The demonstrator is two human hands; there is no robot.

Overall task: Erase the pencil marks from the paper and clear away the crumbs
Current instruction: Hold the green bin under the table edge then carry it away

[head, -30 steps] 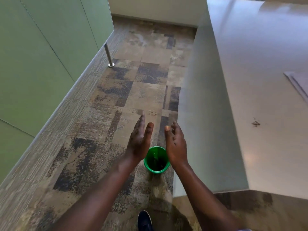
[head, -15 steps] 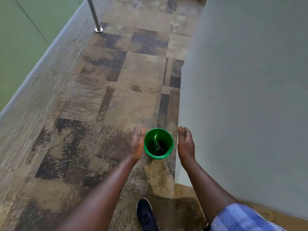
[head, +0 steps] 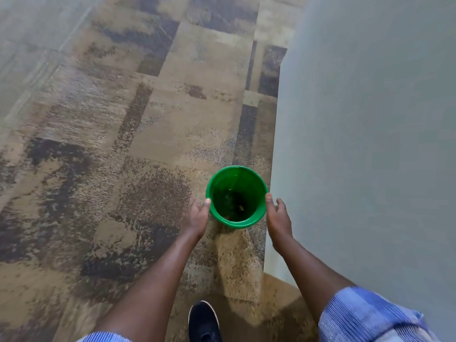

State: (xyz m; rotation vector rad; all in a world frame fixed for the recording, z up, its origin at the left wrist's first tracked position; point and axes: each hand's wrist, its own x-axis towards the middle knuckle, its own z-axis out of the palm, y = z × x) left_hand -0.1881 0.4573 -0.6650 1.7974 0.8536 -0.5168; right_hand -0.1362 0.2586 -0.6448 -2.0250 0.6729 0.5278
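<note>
Patterned carpet holds the green bin just beside a grey panel. Left hand has its thumb on the rim, grip unclear; right hand is loose, thumb at the rim. Both should clasp evenly and lift it upright.

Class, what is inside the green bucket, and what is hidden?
The green bucket holds dark bits at its bottom and one pale scrap. What they are is unclear; the carpet beneath is covered.
</note>
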